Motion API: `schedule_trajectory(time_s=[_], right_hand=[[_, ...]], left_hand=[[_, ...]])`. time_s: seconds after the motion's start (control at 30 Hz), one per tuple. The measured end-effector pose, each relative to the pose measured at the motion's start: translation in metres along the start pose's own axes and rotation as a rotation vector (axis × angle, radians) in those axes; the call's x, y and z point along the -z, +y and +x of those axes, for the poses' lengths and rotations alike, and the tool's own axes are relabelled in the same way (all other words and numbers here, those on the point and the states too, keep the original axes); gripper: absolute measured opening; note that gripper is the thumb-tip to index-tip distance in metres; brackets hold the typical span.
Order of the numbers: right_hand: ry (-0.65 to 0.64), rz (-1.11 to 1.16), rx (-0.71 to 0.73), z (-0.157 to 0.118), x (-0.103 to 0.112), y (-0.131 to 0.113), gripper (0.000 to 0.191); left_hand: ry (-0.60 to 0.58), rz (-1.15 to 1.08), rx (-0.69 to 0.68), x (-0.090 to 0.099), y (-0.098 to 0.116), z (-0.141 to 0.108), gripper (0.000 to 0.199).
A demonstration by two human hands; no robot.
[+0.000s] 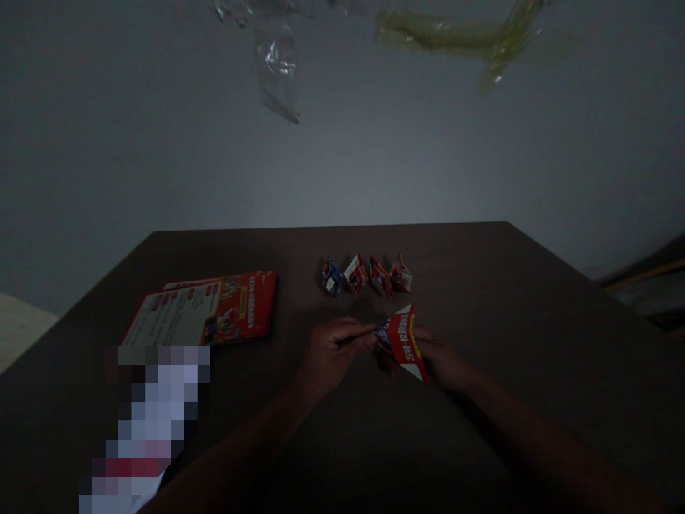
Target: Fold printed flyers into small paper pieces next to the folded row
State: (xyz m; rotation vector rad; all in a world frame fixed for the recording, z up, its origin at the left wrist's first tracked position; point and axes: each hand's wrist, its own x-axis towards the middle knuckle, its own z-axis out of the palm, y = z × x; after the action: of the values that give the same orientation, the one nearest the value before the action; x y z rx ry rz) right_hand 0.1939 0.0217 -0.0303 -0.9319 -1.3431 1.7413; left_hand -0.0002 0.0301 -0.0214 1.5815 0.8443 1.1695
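Note:
A partly folded red and white printed paper (404,339) is held above the table between my two hands. My left hand (335,353) pinches its left side, fingers and thumb pressed together. On the other side my right hand (439,357) grips the paper from behind, with some fingers hidden by it. Beyond the hands several small folded paper pieces stand in a row, among them a blue one (331,278) at the left end and a red and white one (401,274) at the right end.
A stack of red and white printed sheets (240,310) lies on the left of the dark table (460,246). A pixelated patch covers the area below it. Behind the table rises a grey wall with clear plastic (278,71) and yellowish tape (454,36) on it.

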Motion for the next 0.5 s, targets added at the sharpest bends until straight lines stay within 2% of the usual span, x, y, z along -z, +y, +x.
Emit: schedule_trajectory(time_s=[0.33,0.43,0.5], right_hand=[[-0.086,0.149,0.016,0.0026,-0.0009,-0.0021,0.028],[-0.061,0.148,0.039,0.0024,-0.0006,-0.0013,0.03],[-0.009,0.096,0.114,0.001,0.0014,-0.0019,0.034]], left_hand=[[0.063,0.034,-0.012,0.0003,-0.001,0.001,0.014],[0.082,0.034,0.015,0.0026,-0.0012,0.0012,0.016],[0.108,0.039,0.046,0.0046,-0.0013,0.0017,0.018]])
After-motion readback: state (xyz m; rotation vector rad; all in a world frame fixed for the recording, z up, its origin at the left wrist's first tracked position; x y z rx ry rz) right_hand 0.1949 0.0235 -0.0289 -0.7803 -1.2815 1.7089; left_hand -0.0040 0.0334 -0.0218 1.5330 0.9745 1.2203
